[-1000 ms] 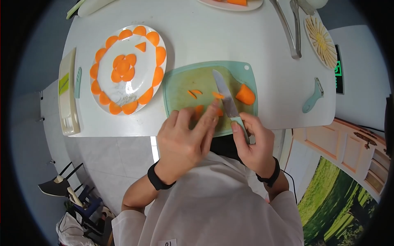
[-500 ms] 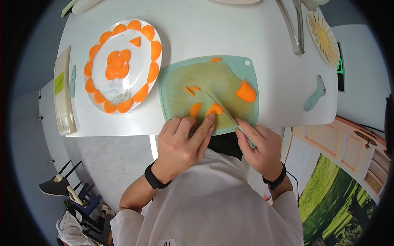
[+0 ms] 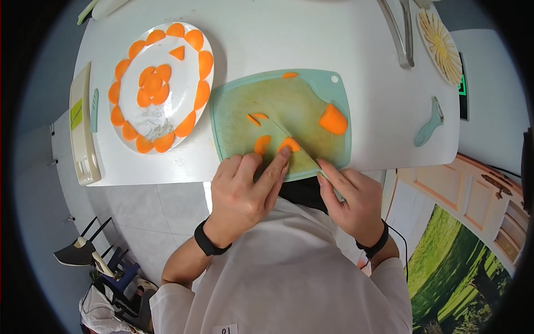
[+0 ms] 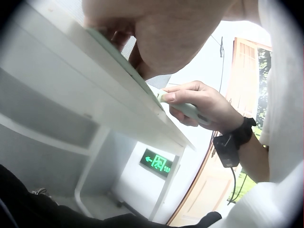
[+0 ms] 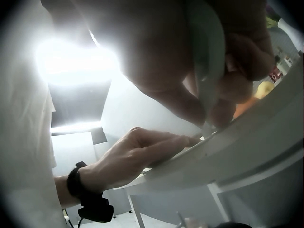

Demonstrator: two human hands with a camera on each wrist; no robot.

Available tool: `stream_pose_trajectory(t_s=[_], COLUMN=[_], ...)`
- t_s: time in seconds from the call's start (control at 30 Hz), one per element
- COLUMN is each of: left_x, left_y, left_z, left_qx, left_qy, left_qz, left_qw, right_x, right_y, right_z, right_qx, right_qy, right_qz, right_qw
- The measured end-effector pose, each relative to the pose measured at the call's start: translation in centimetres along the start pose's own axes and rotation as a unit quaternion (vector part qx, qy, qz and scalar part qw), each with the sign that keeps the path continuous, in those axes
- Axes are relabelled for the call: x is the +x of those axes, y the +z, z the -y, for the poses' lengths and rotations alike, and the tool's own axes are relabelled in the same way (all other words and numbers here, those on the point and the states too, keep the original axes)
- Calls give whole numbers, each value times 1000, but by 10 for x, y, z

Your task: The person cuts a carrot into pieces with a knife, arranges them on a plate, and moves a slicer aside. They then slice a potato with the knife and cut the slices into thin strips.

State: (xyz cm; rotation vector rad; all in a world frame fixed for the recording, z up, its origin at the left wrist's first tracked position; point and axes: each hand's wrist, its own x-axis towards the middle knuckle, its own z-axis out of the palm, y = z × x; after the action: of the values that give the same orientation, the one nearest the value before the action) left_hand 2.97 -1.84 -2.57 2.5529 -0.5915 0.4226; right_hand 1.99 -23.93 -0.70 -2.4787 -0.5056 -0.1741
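Observation:
My right hand [image 3: 353,197] grips the green handle of a kitchen knife [image 3: 306,152], its blade on edge at the right side of a carrot slice [image 3: 288,145]. The left hand [image 3: 242,186] presses that slice with the tip of its index finger, the other fingers bent loosely. Both rest over a green cutting board [image 3: 233,103]. A second carrot slice [image 3: 262,144] lies just left, with thin carrot strips [image 3: 256,118] beyond it. A thick carrot chunk [image 3: 334,119] sits at the right, and a carrot sliver [image 3: 290,74] near the far edge. In the left wrist view the knife handle [image 4: 187,110] shows in the right hand.
Left of the board stands a white plate [image 3: 125,61] ringed with carrot half-slices around a carrot flower. A slicer [image 3: 84,133] lies at the far left. On the right are a peeler [image 3: 429,127], metal tongs [image 3: 401,42] and a small plate of thin pale pieces [image 3: 439,44].
The left index finger has left the blade and come down on the carrot slice. The knife has turned from flat to edge-down at that slice. A sliver now lies near the board's far edge.

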Motion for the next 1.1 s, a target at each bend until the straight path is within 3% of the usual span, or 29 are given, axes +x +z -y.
stream_pose_trajectory(t_s=[1.1], left_x=[2], left_y=[-4], left_z=[-1], left_qx=[19], left_qy=[13], left_qz=[17], left_qw=[1000], right_x=[-2], right_y=[1], right_z=[11], right_qx=[-21], right_qy=[4], right_qz=[2], right_qw=[1000])
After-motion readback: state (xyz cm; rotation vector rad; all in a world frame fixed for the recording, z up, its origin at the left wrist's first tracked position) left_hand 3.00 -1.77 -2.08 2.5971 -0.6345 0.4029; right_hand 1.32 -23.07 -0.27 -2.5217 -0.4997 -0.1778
